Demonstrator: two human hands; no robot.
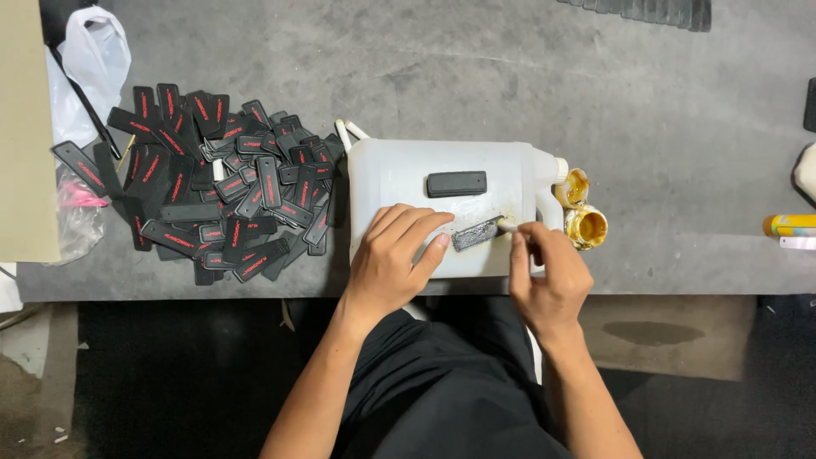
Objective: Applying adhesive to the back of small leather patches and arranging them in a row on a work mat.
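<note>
Pinning a small dark patch point(477, 233) on a white jug point(399, 174) with left hand point(393, 259) fingertips, right hand point(548, 272) pinching a brush point(507, 225) just beside.

There is only one view, from a camera on the person's head. It looks almost straight down at the grey desk point(663, 127), close enough that the white jug point(399, 174) lying flat fills the middle. The desk's near edge crosses below the jug, and the person's lap and the floor lie beneath that.
</note>
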